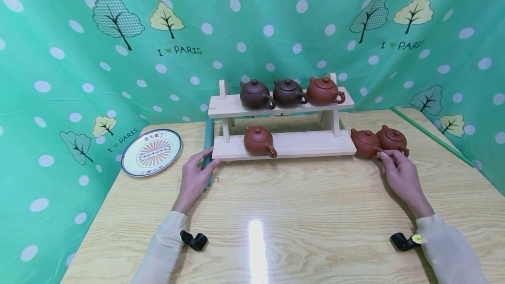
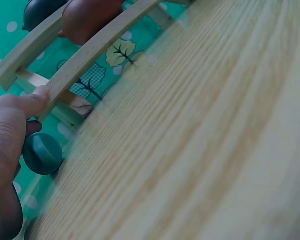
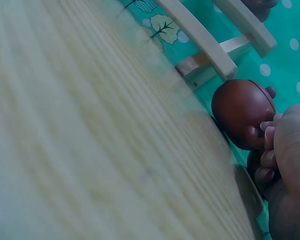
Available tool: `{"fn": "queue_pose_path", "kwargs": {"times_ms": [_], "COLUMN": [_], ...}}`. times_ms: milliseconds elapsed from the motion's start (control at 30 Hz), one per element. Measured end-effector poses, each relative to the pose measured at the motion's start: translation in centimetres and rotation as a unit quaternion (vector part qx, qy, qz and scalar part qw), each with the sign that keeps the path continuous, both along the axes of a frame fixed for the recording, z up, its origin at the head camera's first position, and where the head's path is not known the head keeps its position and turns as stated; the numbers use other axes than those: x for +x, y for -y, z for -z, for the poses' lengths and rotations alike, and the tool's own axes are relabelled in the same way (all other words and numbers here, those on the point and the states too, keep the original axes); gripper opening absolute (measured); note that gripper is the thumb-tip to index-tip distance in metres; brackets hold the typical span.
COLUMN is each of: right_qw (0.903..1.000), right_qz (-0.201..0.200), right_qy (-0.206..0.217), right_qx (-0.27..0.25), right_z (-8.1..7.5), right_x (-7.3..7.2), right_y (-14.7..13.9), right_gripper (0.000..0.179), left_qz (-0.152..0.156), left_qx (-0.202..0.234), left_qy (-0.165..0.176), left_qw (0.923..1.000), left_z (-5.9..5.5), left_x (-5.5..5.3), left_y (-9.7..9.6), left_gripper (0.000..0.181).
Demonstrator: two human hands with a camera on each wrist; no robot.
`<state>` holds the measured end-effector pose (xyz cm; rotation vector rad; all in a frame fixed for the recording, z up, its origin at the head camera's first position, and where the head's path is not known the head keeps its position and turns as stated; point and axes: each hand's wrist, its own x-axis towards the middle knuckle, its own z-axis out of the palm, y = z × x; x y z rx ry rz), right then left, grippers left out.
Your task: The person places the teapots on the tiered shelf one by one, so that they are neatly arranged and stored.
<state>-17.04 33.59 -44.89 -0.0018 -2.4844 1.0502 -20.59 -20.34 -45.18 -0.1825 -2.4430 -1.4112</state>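
Observation:
A two-tier wooden rack (image 1: 311, 144) stands at the back of the table. My left hand (image 1: 194, 180) grips the left end of its lower board, the thumb at the front corner. In the right wrist view, a reddish-brown teapot (image 3: 242, 112) stands by the rack's right end, and my right hand (image 1: 400, 174) pinches its handle. Just right of it is another reddish-brown teapot (image 1: 392, 139). One more reddish-brown teapot (image 1: 257, 140) sits on the lower board. Along the top board are two dark brown teapots (image 1: 254, 94) and one reddish-brown teapot (image 1: 321, 91).
A patterned plate (image 1: 151, 152) leans against the curtain at the left. Beside the rack's left end lies a teal roll (image 1: 209, 133). At the right, a thin green rod (image 1: 434, 137) runs along the table's edge. A green dotted curtain (image 1: 276, 34) encloses the table.

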Motion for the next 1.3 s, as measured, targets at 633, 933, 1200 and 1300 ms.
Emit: {"fn": "queue_pose_path", "kwargs": {"times_ms": [633,933,1200,1300], "right_qw": [0.9978,0.9972,0.9964,0.9961], "right_qz": [0.0,-0.008,-0.025,-0.031], "right_qy": [-0.032,-0.037,-0.046,-0.041], "right_qx": [-0.059,-0.065,-0.068,-0.071], "right_z": [-1.3,-2.2,-2.8,-3.0], "right_x": [1.6,2.0,2.3,2.4], "right_y": [0.6,1.2,2.6,3.1], "right_gripper": [0.025,0.023,0.02,0.02], "left_qz": [0.002,0.001,0.002,0.003], "left_qx": [0.002,0.001,0.005,0.006], "left_qy": [-0.018,-0.013,-0.008,-0.007], "left_qw": [0.9998,0.9999,1.0,1.0], "left_z": [0.0,-0.2,-0.2,-0.2], "left_x": [0.1,0.2,0.2,0.1], "left_y": [0.2,0.1,0.1,0.0], "left_gripper": [0.046,0.047,0.047,0.047]}}
